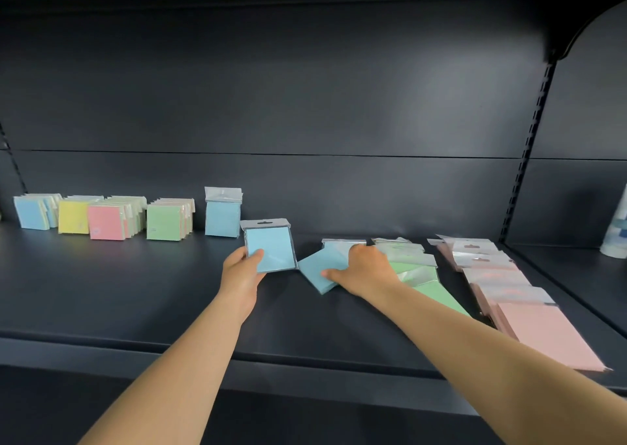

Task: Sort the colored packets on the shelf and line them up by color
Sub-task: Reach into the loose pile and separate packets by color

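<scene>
My left hand (245, 264) holds a blue packet (271, 246) upright above the dark shelf (135, 292), thumb on its front. My right hand (364, 269) lies on a flat blue packet (317, 269), thumb at its near edge, fingers over a small pile of blue ones. Right of it lies a row of green packets (420, 275), then a row of pink packets (529, 309) running toward the shelf front. At the back, a stack of blue packets (223, 217) stands upright.
At the far left stand upright rows of blue (32, 212), yellow (73, 216), pink (106, 222) and green (163, 222) pads. A white and blue object (617, 230) stands at the right edge. A slotted upright (529, 146) divides the shelf bays.
</scene>
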Demonstrator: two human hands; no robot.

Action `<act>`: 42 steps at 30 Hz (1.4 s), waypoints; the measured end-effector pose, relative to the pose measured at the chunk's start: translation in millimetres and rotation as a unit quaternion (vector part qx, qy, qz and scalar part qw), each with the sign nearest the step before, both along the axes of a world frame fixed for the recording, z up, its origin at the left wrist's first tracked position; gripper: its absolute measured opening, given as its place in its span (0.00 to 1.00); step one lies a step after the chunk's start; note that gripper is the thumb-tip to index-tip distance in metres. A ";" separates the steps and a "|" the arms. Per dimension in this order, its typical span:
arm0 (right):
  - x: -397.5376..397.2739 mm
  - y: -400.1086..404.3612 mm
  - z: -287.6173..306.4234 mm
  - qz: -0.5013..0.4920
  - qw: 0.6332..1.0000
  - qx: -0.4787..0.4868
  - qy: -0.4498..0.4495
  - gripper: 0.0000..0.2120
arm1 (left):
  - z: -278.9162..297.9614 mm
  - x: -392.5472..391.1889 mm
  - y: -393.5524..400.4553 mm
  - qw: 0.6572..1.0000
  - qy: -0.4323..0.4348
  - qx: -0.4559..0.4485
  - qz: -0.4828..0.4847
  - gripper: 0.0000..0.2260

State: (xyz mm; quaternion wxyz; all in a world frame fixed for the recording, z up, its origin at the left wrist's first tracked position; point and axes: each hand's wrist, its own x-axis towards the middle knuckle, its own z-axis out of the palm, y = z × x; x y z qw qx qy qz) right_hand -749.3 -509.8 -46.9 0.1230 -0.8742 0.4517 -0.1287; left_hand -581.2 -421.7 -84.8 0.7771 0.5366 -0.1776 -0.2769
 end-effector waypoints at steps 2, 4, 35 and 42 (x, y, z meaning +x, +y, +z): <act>7.7 3.7 -3.0 -0.026 0.999 0.027 -0.036 0.28 | 0.3 3.0 0.6 1.000 -0.014 0.012 -0.011 0.08; 16.3 3.4 -6.8 -0.056 0.993 0.049 -0.090 0.31 | 1.2 3.9 -0.2 0.998 -0.034 0.031 -0.032 0.08; 200.6 59.6 -5.8 -0.024 0.794 0.332 -0.509 0.11 | 33.5 146.1 65.0 0.985 -0.015 0.007 -0.170 0.11; 269.0 98.6 -15.4 -0.099 0.766 0.304 -0.558 0.11 | 19.4 211.3 72.5 0.968 -0.132 0.035 -0.213 0.09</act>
